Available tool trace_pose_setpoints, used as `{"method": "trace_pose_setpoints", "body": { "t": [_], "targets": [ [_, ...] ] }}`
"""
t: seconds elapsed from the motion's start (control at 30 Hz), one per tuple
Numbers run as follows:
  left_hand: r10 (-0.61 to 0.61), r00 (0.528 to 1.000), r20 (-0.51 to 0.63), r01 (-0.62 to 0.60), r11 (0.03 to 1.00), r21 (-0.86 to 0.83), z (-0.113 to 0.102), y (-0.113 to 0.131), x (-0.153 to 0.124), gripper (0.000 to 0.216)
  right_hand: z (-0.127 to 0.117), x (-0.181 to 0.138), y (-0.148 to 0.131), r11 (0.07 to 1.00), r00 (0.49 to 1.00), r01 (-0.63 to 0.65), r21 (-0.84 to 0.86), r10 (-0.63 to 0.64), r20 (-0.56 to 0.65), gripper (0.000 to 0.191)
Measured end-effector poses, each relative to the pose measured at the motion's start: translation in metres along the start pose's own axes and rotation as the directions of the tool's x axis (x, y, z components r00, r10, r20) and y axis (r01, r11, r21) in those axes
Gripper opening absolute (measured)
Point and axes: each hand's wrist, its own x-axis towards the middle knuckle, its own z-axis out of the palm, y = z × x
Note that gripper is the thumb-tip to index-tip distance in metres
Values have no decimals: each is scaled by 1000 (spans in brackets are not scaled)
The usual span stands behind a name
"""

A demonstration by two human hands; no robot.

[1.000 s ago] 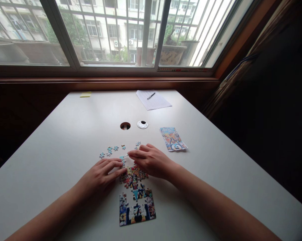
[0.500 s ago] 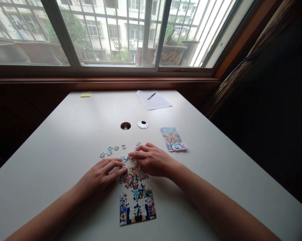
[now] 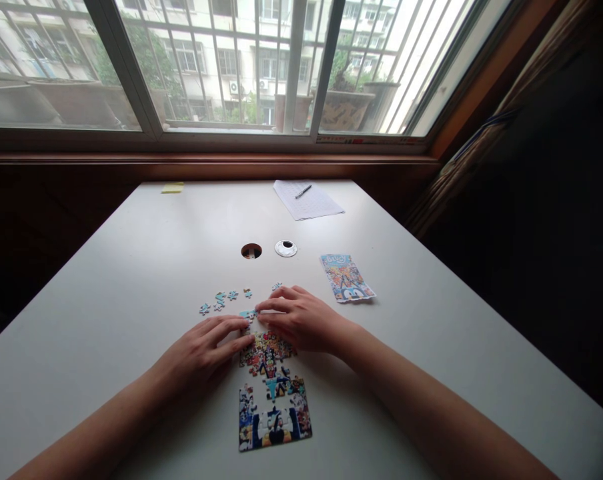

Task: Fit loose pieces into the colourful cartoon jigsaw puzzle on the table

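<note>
A partly joined jigsaw puzzle [image 3: 276, 427] lies on the white table, with gaps between its lower, middle and upper parts. My left hand [image 3: 209, 343] rests at the puzzle's left edge, fingers stretched out and fingertips touching the pieces there. From the other side my right hand [image 3: 299, 317] reaches over the upper part, its fingers extended and slightly curled down at the top pieces. Whatever lies beneath its fingertips is hidden. Several loose puzzle pieces [image 3: 220, 298] are scattered just beyond my hands, one of them close to my right fingers.
A picture sheet [image 3: 346, 279] of the puzzle lies to the right. Farther back are a round cable hole [image 3: 251, 251], a silver cap [image 3: 286, 249], a paper [image 3: 306, 203] with a pen [image 3: 303, 191], and yellow sticky notes [image 3: 172, 188]. A barred window stands behind the table [image 3: 106, 267].
My right hand's fingers have shifted slightly at the puzzle's upper part and sit a little lower. My left fingertips have edged slightly right. The rest looks the same.
</note>
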Motion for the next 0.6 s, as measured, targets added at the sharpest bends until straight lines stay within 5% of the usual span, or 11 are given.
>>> {"method": "trace_pose_setpoints", "body": {
  "t": [0.6],
  "targets": [
    [5, 1000, 1, -5, 999, -33, 2, -2, 1, 38, 0, 4, -4, 999, 999, -33, -8, 33, 9, 32]
  ]
}}
